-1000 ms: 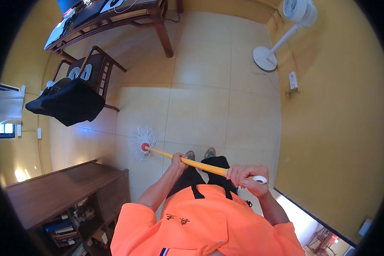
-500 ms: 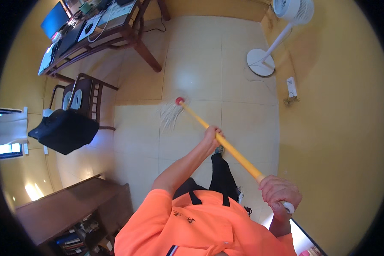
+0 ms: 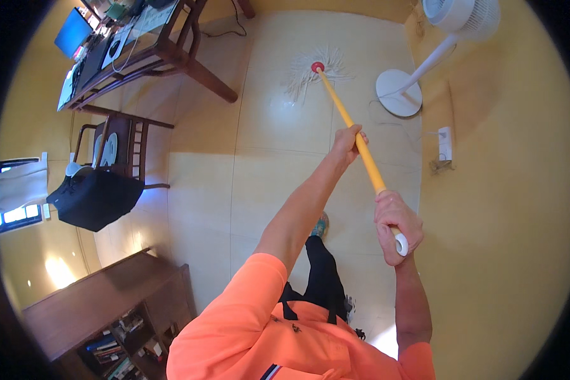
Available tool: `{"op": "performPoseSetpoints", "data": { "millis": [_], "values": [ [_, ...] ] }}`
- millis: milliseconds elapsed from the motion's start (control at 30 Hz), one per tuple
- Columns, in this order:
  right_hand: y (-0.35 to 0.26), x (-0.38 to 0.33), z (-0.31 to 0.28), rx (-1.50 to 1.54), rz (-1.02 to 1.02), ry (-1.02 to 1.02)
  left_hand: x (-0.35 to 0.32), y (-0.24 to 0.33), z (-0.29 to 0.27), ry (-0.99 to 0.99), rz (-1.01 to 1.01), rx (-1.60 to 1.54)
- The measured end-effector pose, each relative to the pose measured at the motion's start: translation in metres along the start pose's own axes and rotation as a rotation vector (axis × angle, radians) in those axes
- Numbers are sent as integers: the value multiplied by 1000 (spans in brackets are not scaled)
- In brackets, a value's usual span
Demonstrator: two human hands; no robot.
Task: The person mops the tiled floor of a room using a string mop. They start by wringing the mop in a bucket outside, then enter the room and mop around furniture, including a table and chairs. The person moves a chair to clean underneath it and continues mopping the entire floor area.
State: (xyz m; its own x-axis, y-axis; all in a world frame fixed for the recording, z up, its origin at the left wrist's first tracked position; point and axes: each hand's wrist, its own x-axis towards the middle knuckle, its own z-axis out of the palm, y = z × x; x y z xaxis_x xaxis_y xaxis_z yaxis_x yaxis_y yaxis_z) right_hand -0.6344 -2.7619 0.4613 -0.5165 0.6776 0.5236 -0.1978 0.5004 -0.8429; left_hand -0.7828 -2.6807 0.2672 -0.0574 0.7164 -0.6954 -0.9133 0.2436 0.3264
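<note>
A mop [image 3: 341, 104] with a yellow handle slants away from me across the tiled floor [image 3: 272, 190]. Its red hub and white string head [image 3: 304, 76] rest spread out on the tiles ahead, between the desk and the fan. My left hand [image 3: 348, 143] is wrapped round the handle at about its middle, arm stretched forward. Closer to me, my right hand [image 3: 398, 227] grips the upper end, and the handle's white tip sticks out of the fist.
A wooden desk [image 3: 193, 73] with a monitor stands far left, a chair [image 3: 130, 145] with a black bag [image 3: 98, 199] nearer. A white fan [image 3: 399, 93] and a power strip [image 3: 445, 144] are at the right wall. A low bookshelf [image 3: 120, 297] stands near left.
Both hands have pushed the mop forward. Its head has slid away from me and to the right, and its strings have fanned out. My arms reach farther ahead.
</note>
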Motion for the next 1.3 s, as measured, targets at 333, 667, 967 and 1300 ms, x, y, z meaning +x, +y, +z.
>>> {"op": "performPoseSetpoints", "data": {
  "millis": [333, 667, 967, 1300],
  "values": [
    [-84, -3, 21, 177, 81, -120, -120, -7, -39, 28, 138, -137],
    [-202, -98, 108, 522, 269, -363, -336, -77, -219, 174, 250, -467],
    [-278, -258, 233, 762, 407, -546, -520, -183, -401, 526, 440, -613],
    [-343, -355, 302, 858, 363, -878, -651, -247, -482, 768, 595, -636]
  ]
}}
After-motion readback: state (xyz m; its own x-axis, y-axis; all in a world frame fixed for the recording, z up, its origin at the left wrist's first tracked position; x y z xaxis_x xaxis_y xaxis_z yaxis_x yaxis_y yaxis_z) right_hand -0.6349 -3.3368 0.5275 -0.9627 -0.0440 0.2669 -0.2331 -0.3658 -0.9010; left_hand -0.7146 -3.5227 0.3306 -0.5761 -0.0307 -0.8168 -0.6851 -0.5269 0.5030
